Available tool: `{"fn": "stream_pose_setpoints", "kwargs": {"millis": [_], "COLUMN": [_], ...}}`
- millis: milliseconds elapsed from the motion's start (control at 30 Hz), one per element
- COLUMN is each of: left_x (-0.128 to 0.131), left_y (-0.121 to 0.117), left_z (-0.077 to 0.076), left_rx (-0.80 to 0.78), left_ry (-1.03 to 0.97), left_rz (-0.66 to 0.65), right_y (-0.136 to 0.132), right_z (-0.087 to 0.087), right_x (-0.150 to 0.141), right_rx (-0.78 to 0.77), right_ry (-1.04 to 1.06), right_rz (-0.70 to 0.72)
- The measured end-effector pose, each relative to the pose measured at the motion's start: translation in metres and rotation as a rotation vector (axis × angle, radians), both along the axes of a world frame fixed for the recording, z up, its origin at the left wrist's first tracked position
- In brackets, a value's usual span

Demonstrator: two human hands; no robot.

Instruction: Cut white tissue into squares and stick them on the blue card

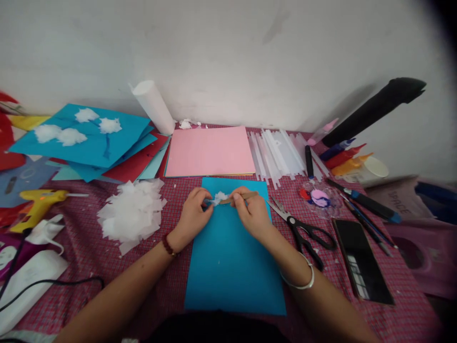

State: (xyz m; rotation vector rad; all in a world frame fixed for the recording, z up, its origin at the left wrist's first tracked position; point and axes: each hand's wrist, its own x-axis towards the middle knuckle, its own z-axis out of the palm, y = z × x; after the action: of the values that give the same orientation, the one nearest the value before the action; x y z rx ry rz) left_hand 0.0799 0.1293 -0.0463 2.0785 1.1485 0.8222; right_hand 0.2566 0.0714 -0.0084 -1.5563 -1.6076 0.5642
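A blue paper sheet (232, 257) lies in front of me on the red checked cloth. Near its top edge, a small white tissue tuft (220, 196) sits between my two hands. My left hand (194, 212) is closed in a pinch at the tuft's left side. My right hand (252, 209) is closed on a thin wooden stick (246, 196) whose tip points left into the tuft. Both wrists rest low over the sheet.
A heap of white tissue pieces (132, 212) and a yellow glue gun (37, 202) lie left. Scissors (303, 231), a phone (360, 259), pens and a paint palette (319, 197) lie right. Behind are a pink sheet (210, 151), white strips (276, 152) and blue sheets with tufts (85, 136).
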Motion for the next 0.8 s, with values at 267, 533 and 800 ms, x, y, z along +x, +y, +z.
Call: {"fn": "stream_pose_setpoints", "kwargs": {"millis": [267,533,800], "left_x": [0.005,0.004,-0.002], "left_y": [0.011,0.016,0.01], "left_z": [0.001,-0.004,0.0], "left_rx": [0.095,0.077,0.082], "left_ry": [0.032,0.002,-0.038], "left_rz": [-0.018,-0.033,-0.046], "right_y": [-0.002,0.002,0.002], "right_z": [-0.003,-0.008,-0.007], "right_x": [-0.002,-0.002,-0.004], "right_rx": [0.025,0.044,0.048], "right_ry": [0.05,-0.014,-0.094], "right_rz": [-0.061,-0.044,-0.044]}}
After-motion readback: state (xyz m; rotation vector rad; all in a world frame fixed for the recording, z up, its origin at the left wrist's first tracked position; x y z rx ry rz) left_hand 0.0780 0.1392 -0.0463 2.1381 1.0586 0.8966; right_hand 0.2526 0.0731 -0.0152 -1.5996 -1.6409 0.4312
